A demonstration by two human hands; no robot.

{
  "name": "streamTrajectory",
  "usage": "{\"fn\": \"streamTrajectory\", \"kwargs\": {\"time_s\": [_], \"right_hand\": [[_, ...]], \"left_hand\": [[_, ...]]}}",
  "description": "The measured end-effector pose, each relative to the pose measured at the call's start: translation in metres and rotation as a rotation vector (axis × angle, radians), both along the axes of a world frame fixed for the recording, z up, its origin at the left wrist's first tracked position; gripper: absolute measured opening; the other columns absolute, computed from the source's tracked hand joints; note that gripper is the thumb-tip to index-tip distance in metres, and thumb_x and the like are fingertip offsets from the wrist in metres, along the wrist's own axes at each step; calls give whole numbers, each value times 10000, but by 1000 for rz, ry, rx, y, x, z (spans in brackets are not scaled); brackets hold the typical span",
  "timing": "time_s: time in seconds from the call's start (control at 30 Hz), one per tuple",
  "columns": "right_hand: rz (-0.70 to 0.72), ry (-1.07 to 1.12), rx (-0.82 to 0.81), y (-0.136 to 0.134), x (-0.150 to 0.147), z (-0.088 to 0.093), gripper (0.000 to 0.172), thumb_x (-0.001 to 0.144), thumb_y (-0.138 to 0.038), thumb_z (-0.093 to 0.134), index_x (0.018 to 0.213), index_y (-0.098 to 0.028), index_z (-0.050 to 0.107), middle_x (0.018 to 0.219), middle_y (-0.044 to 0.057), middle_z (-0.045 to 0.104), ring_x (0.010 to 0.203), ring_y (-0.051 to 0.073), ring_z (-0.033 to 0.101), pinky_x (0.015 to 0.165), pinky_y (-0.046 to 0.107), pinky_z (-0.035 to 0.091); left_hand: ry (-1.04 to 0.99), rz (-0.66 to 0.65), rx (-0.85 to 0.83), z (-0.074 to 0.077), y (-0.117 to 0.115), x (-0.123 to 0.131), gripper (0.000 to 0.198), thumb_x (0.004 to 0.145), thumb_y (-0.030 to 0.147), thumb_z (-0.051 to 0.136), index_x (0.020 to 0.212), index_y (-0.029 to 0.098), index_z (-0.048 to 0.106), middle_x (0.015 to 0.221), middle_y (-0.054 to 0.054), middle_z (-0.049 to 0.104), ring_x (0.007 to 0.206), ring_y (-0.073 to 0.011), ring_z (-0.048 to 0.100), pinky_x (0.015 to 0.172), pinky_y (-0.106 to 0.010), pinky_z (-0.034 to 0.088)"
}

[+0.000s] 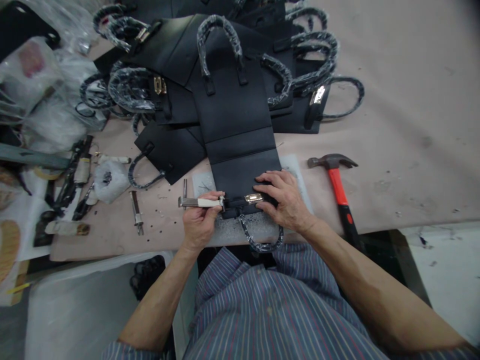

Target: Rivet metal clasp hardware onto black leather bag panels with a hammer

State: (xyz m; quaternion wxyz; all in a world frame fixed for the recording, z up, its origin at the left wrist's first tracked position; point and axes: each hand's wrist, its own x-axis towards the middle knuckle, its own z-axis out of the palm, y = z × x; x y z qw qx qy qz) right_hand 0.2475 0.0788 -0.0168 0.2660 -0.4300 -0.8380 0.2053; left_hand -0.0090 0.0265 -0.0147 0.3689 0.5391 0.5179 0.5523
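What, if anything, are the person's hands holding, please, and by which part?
The left hand holds a metal tool by its pale section; the right hand rests on the black panel beside the gold clasp, its grip unclear.

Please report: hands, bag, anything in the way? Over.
Left hand gripping tool. Right hand on bag, by clasp. Hammer lying aside, not blocking.

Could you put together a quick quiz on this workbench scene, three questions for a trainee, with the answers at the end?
1. Which hand holds the pale-wrapped metal tool?
2. Fill in: the right hand rests on the black piece, beside a ____-coloured clasp.
3. Choose one. The hammer lies on the table: A, left of both hands; B, between them; C, right of both.

Key: 1, the left hand; 2, gold; 3, C.
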Motion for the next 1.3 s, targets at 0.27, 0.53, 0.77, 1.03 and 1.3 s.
{"fn": "streamTrajectory", "kwargs": {"time_s": [0.27, 0.53, 0.77, 1.03, 1.3], "right_hand": [[7, 5, 7, 0, 0, -2, 348, 934, -475, 637, 1202, -254, 664, 1342, 73, 622, 1291, 332, 498, 1143, 574, 311], [7, -1, 2, 1, 1, -3, 358, 931, -487, 634, 1211, -265, 661, 1349, 66, 620, 1299, 328, 494, 1142, 571, 308], [6, 11, 19, 1, 0, -2, 339, 938, -474, 633, 1197, -257, 664, 1333, 71, 628, 1292, 326, 504, 1138, 572, 319], [6, 26, 22, 2, 1, -2, 344, 935, -468, 635, 1203, -253, 664, 1328, 71, 630, 1288, 328, 503, 1145, 575, 314], [-7, 23, -20, 1, 0, 0, 328, 934, -459, 634, 1202, -273, 670, 1338, 59, 626, 1295, 327, 495, 1158, 578, 301]], "left_hand": [[-46, 26, 5, -3, -1, -2, 107, 895, 209, 734, 989, 177, 695, 1092, -82, 753, 1026, -230, 747, 991, -431, 589], [84, -61, 90, -1, -1, -2, 89, 908, 188, 714, 993, 175, 692, 1085, -96, 756, 1037, -230, 732, 992, -454, 580], [141, -70, 168, 0, -1, 1, 144, 905, 135, 711, 1035, 191, 689, 1108, -83, 749, 1055, -219, 728, 990, -442, 581], [248, -82, 202, 0, -6, 1, 160, 901, 121, 707, 1041, 192, 679, 1136, -90, 749, 1066, -227, 730, 966, -437, 599], [255, -9, 160, 4, -14, 6, 150, 898, 140, 713, 1032, 197, 676, 1152, -90, 751, 1069, -223, 729, 986, -451, 590]]}}
